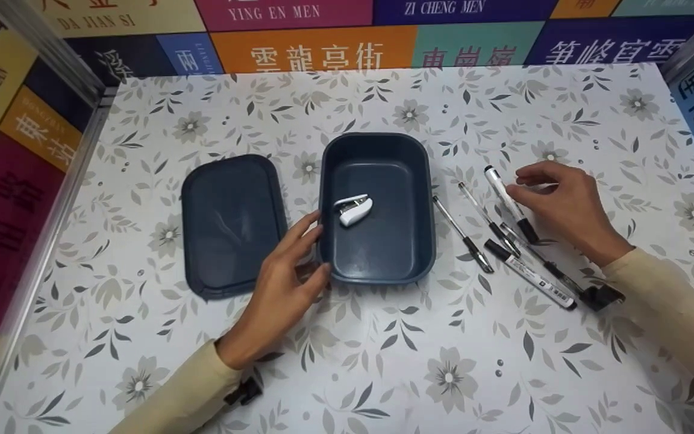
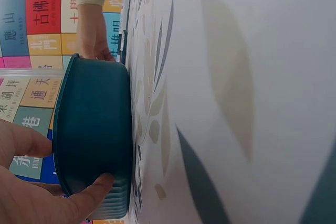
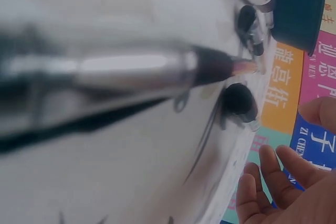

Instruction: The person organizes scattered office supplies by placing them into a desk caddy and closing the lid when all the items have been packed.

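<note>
A dark blue plastic box (image 1: 383,265) stands uncovered, with a small white stapler (image 1: 358,213) on its floor toward the left wall. My left hand (image 1: 281,283) rests against the box's left side; in the left wrist view its thumb (image 2: 97,192) touches the wall and a finger reaches the rim. My right hand (image 1: 564,199) hovers beside a white marker (image 1: 506,196) with black ends, its thumb and fingers apart and nothing between them. A second white marker (image 1: 531,274) lies nearer me. Among the markers are several clear-barrelled pens, one gel pen (image 1: 462,234) lying closest to the box.
Left of the box lies its dark blue lid (image 1: 232,223), flat on the flower-patterned table cover (image 1: 383,361). Panels with coloured blocks and lettering (image 1: 317,48) line the back and both sides of the table. Each wrist wears a black strap.
</note>
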Demonstrator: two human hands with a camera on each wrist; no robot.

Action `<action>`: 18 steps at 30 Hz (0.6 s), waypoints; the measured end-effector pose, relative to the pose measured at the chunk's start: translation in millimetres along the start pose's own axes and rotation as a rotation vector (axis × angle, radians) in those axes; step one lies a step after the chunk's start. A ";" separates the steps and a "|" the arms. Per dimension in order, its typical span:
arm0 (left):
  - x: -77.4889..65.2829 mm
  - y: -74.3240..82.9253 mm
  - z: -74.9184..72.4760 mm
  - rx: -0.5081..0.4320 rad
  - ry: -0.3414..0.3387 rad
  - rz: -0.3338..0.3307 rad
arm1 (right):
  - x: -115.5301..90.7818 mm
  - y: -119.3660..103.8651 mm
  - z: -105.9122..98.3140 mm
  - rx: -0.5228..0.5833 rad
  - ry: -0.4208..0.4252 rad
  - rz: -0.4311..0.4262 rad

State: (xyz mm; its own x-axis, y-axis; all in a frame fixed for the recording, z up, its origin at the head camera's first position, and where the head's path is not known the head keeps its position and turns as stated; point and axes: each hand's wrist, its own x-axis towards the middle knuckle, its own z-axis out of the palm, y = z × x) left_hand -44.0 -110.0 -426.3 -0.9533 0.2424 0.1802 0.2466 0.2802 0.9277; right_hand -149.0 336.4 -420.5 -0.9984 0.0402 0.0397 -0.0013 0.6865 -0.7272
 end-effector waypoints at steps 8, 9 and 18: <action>0.3 0.2 0.1 -0.001 -0.004 -0.005 | 1.6 8.8 2.1 -0.033 -0.044 0.012; 0.3 0.2 0.2 -0.001 -0.004 -0.007 | 2.1 9.7 2.7 -0.035 -0.051 0.010; -0.1 0.5 -0.2 0.012 0.001 -0.016 | 3.7 12.5 6.9 -0.041 -0.074 -0.008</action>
State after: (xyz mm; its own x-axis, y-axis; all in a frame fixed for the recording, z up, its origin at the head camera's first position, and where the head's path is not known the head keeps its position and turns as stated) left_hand -43.9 -110.1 -425.8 -0.9572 0.2372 0.1660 0.2337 0.2949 0.9265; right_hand -153.1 340.1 -434.2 -0.9998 -0.0183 -0.0067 -0.0084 0.7160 -0.6980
